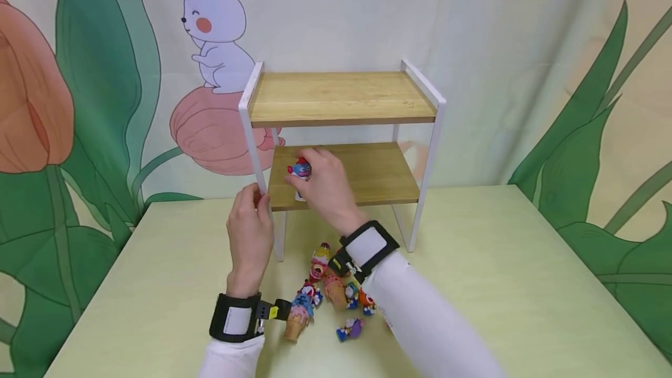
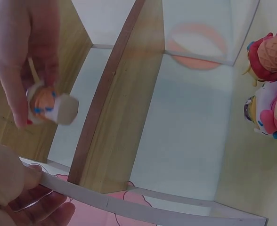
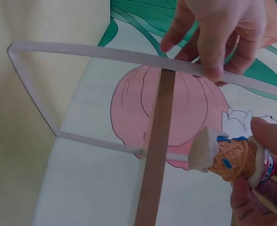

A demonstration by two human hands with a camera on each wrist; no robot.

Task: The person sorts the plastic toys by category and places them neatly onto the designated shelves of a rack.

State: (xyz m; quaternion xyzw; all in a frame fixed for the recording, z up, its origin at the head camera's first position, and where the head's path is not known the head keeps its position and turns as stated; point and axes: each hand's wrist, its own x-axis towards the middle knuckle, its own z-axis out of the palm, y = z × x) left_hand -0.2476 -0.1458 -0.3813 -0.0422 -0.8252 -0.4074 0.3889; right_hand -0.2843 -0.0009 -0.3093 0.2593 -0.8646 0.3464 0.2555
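My right hand (image 1: pixel 328 185) pinches a small figurine (image 1: pixel 300 169) between thumb and fingers, over the left part of the lower board of a two-tier shelf (image 1: pixel 367 174). The figurine has a blue face with a red top; in the right wrist view its waffle-cone body (image 3: pixel 232 157) and white base show. I cannot tell whether the base touches the board. My left hand (image 1: pixel 249 235) grips the white front-left post (image 1: pixel 253 150) of the shelf, with thumb and fingers on either side of it.
Several toy figurines lie in a pile on the pale green table before the shelf, among them a blue-and-pink ice-cream-cone figurine (image 1: pixel 298 314) and a purple-and-blue one (image 1: pixel 350 329). The wooden upper board (image 1: pixel 341 95) sits above the hands. A printed curtain (image 1: pixel 336 10) hangs behind.
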